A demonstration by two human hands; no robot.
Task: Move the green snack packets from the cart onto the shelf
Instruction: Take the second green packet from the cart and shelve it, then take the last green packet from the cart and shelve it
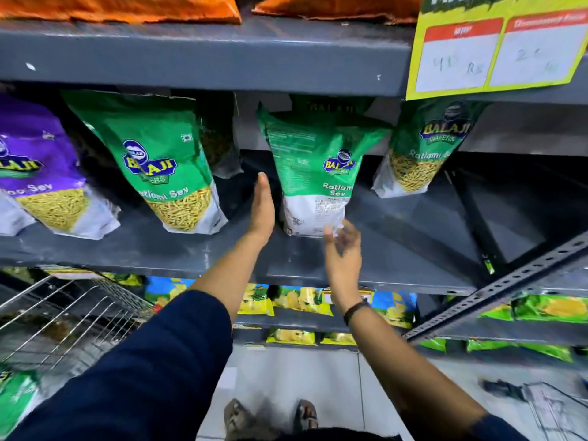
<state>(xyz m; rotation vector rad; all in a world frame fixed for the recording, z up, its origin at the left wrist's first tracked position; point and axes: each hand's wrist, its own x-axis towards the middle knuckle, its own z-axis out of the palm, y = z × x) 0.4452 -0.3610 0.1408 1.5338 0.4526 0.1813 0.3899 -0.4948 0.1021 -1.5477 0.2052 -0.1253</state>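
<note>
Green packet (pixel 313 173) stands near the shelf (pixel 397 249) front edge. Left hand (pixel 263 205) flat and empty beside it; right hand (pixel 342 246) loose-fingered, empty, at its base. Risk: a brushing withdrawal tips it forward.

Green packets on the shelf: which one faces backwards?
The middle green packet, between the two hands. It shows its printed back panel; the left green packet and right green packet show fronts with a clear window of sev.
</note>
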